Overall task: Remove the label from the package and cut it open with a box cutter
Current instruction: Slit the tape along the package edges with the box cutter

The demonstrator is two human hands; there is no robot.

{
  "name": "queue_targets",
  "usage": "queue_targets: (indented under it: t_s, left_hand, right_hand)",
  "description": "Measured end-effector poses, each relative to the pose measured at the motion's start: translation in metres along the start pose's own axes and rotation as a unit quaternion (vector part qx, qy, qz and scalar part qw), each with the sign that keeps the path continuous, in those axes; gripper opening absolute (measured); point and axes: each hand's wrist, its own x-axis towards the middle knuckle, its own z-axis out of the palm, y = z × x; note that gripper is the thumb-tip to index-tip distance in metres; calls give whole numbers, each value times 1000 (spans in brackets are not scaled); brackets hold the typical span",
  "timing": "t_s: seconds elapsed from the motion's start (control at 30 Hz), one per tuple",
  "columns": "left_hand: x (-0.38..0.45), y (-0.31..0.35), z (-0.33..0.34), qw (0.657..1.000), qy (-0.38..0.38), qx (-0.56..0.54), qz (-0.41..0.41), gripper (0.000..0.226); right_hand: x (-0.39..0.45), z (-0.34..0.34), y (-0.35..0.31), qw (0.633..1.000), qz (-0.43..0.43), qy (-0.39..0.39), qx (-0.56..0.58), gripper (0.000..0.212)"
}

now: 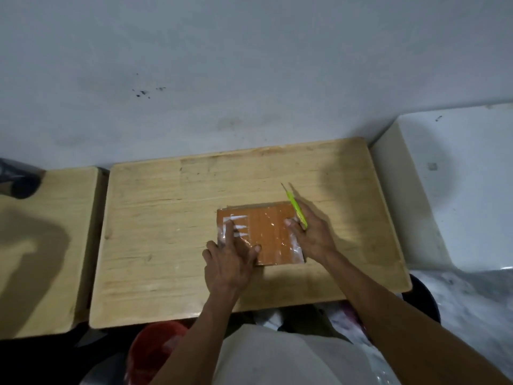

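Observation:
A flat brown cardboard package (268,232), wrapped in shiny clear tape, lies on a light wooden table (172,232). White label remnants (241,222) show at its upper left corner. My left hand (229,259) rests on the package's left side, with the index finger stretched onto the white remnants. My right hand (311,232) lies on the package's right edge and holds a yellow-green box cutter (295,208). The cutter's blade end points away from me, past the package's far right corner.
A second wooden table (41,245) stands to the left across a narrow gap. A white wall runs behind both tables. A white ledge (444,176) is on the right. A red bucket (155,348) sits on the floor below the table's near edge.

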Motion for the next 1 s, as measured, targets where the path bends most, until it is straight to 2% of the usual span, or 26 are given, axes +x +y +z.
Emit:
queue_targets:
  t_s: [0.07,0.17,0.27,0.4,0.63,1.0]
  left_hand:
    - [-3,5,0,1000,22,11,-17,92]
    - [-2,12,0,999,37,16,-11,94]
    - [9,18,-1,999,25,-9,27,98]
    - [23,23,-2,998,-3,9,69,94]
    - [25,20,0,997,-11,14,73,89]
    - [25,20,-2,997,-17,0,74,86]
  right_hand:
    - [-1,-5,-1,1000,-6,-12,-12,60]
    - [-16,-11,-6,1000,-18,18,-8,60]
    - [-40,-15,-5,999,-33,40,-15,58]
    - [-60,-14,-3,998,-5,51,-34,56]
    - [-67,-10,-18,995,14,42,-85,64]
    - [-63,9,-27,990,44,82,-107,55]
